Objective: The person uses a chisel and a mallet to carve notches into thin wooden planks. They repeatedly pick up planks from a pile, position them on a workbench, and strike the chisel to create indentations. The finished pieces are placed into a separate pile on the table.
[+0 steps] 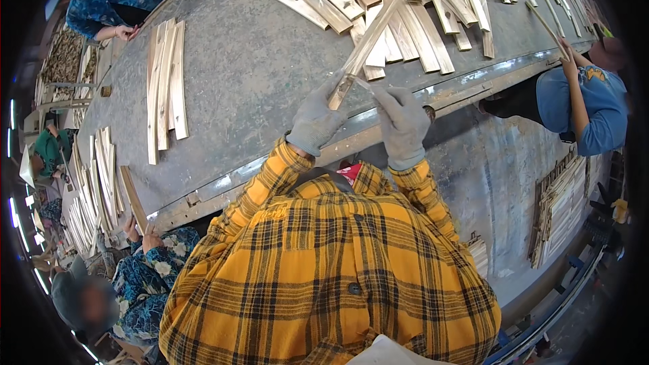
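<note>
My left hand (318, 120), in a grey work glove, is closed around the near end of a wooden strip (378, 29). The strip slants away from me, its far end above other strips on the table. Close to its near end, my right hand (403, 125), gloved alike, is closed with the fingers pointing at the wood. A thin, pale, pointed thing (364, 84) sticks out from its fingertips toward the strip; its kind is too small to tell. Beyond my hands lies a loose pile of wooden strips (405, 39), some with dark knots.
The grey table (236, 61) has a worn metal edge. Several strips (165, 88) lie at its left. People work around it: one across at upper left, one at lower left holding a strip (134, 199), one in blue at right. Stacked boards (561, 209) stand on the floor at right.
</note>
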Available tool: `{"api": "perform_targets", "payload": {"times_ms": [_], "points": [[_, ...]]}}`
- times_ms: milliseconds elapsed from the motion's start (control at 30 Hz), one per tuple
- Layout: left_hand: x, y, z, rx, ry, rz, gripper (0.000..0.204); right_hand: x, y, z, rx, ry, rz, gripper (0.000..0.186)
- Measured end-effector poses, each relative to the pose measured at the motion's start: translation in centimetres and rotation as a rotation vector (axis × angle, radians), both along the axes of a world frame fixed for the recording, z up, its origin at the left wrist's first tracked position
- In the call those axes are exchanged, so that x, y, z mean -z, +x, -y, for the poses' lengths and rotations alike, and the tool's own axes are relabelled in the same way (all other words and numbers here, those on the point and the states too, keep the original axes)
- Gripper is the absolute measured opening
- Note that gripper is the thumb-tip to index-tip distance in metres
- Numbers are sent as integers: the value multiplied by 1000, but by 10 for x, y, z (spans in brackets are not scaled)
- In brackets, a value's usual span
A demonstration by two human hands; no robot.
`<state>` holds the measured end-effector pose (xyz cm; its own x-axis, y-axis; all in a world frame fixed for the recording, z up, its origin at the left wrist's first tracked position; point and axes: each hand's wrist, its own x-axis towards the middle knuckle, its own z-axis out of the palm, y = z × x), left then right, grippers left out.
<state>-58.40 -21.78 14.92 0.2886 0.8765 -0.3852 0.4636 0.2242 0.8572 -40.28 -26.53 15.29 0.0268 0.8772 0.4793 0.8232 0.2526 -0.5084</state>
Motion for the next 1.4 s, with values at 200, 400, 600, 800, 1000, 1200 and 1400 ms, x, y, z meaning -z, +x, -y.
{"api": "perform_targets", "payload": {"times_ms": [200, 400, 600, 800, 1000, 1200, 1400], "points": [[-19, 5, 3, -23, 158, -363, 91, -8, -9, 5, -51, -52, 58, 37], [-15, -7, 0, -25, 89, -344, 92, -11, 1, 7, -266, -239, -373, 34], [14, -15, 3, -57, 49, -144, 93, -2, -17, 3, -137, -32, -148, 31], [6, -12, 3, -67, -15, -78, 94, 8, -14, 3, -93, -116, -405, 29], [9, -12, 5, -87, 46, -102, 95, 6, -18, 6, -260, -188, -490, 29], [-17, 2, 7, -37, 202, -502, 99, 34, 6, -4, -151, -314, -660, 32], [-6, 0, 11, -28, 580, -650, 93, 14, -8, -12, -141, -63, -108, 34]]}}
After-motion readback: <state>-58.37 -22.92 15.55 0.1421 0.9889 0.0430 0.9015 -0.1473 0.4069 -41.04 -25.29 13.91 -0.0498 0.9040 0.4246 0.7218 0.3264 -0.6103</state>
